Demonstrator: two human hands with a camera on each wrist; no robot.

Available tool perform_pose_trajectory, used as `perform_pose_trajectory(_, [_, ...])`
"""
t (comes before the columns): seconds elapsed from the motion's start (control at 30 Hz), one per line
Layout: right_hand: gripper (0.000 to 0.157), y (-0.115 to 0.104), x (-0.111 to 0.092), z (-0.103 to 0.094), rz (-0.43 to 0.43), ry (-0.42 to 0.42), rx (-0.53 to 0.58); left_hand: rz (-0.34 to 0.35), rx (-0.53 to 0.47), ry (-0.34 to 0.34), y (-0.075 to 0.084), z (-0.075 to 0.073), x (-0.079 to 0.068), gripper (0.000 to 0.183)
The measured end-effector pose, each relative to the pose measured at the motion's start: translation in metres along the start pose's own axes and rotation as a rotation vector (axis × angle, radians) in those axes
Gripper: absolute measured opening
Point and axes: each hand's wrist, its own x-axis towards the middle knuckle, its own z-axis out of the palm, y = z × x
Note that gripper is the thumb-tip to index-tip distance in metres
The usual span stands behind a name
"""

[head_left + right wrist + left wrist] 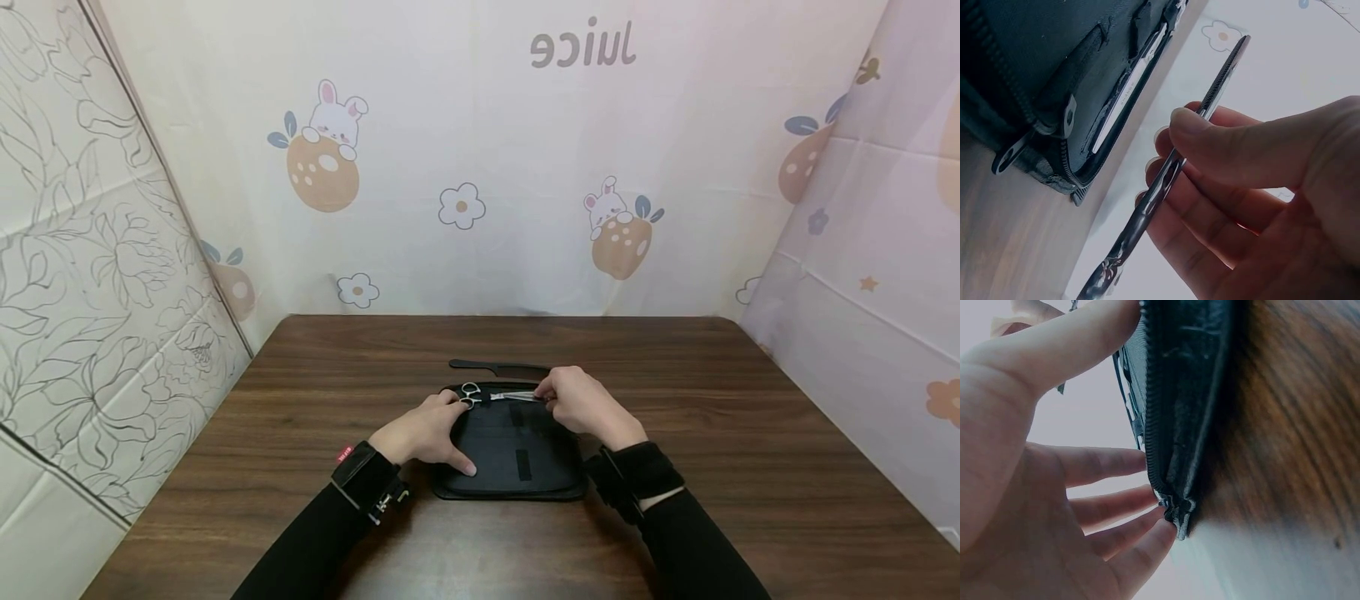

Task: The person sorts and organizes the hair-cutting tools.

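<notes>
A black zip case [487,450] lies flat on the table. Along its far edge lies a silver pair of scissors [470,390], finger rings toward the left; the right wrist view shows its blade [1124,100] against the case. My left hand [426,429] rests on the case's left side, thumb over the top face and fingers spread against the zipped edge [1152,419]. My right hand [588,407] is over the far right corner. Between its thumb and fingers it pinches slim silver thinning scissors [1159,189], with the toothed blade pointing up and away in the right wrist view.
A black comb [480,365] with a long handle lies on the wooden table [337,358] just beyond the case. Two zip pulls [1069,117] hang at the case's corner. A printed curtain [465,125] stands behind the table's far edge, with more at both sides.
</notes>
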Motion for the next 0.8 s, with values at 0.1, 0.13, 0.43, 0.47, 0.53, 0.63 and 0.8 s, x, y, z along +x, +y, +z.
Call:
perform_pose_trajectory(0.1, [0.028, 0.0005, 0.0002, 0.0001, 0.004, -0.004, -0.007, 0.001, -0.001, 0.003, 0.0000, -0.0001, -0.0001, 0.098])
perform_pose_trajectory(0.13, [0.028, 0.0007, 0.0004, 0.0002, 0.008, -0.005, -0.010, 0.001, 0.000, 0.003, 0.0001, -0.0002, -0.0002, 0.098])
perform_pose_trajectory(0.43, [0.028, 0.0006, 0.0009, -0.0003, 0.025, -0.018, -0.034, -0.001, 0.002, 0.003, -0.0001, 0.0002, 0.0004, 0.098])
perform_pose_trajectory(0.47, [0.028, 0.0011, 0.0010, -0.0002, 0.024, -0.018, -0.038, 0.001, 0.001, 0.003, -0.0001, 0.0001, 0.0003, 0.098])
perform_pose_trajectory(0.53, [0.028, 0.0018, 0.0009, -0.0001, 0.028, -0.017, -0.046, 0.003, -0.003, 0.003, 0.0000, 0.0000, -0.0001, 0.098])
perform_pose_trajectory(0.63, [0.028, 0.0028, 0.0008, 0.0006, 0.028, -0.015, -0.057, 0.006, -0.009, 0.004, 0.0000, -0.0001, -0.0007, 0.098])
perform_pose_trajectory(0.8, [0.028, 0.0041, 0.0016, 0.0013, 0.037, -0.017, -0.076, 0.005, -0.013, 0.003, -0.0002, 0.0000, -0.0008, 0.098])
